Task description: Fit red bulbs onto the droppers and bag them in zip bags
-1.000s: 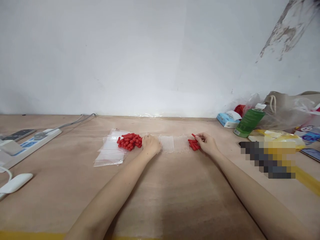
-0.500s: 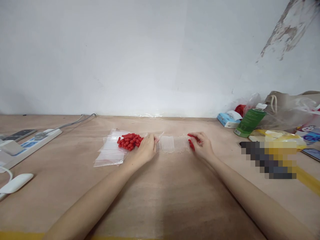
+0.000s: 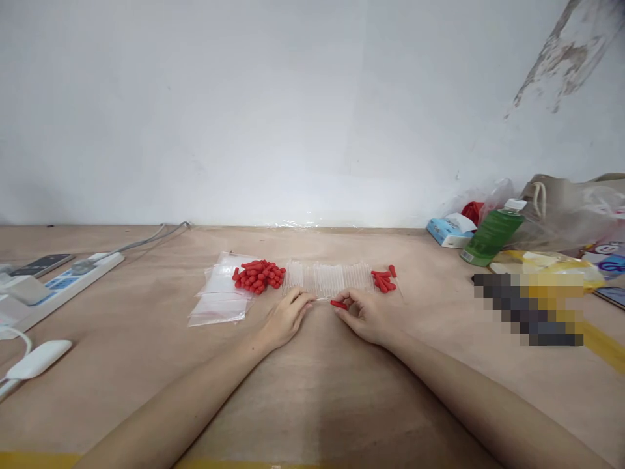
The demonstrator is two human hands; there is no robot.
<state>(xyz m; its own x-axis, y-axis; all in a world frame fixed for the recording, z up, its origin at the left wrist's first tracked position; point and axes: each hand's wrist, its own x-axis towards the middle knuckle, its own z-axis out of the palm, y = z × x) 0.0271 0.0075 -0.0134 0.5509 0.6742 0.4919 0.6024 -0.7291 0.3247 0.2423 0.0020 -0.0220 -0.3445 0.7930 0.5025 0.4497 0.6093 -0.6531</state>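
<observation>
Before a pale wall point(image 3: 293, 130), a person's left hand point(image 3: 287, 318), fingers narrow, appears to pinch a clear stick point(image 3: 322, 299) while the right hand point(image 3: 367, 318) holds a red piece point(image 3: 338, 304) in its fingertips, both short of the far edge of the desk point(image 3: 293, 397); the stick looks light, stiff, slippery, perhaps brittle, best held near one end, the red piece probably soft, best gripped mid-body

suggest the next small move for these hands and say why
Probably ease the red piece left onto the tip of the thin clear stick: the right hand pinches the piece, the left hand has the stick at its fingertips, and their near ends lie close together.
</observation>
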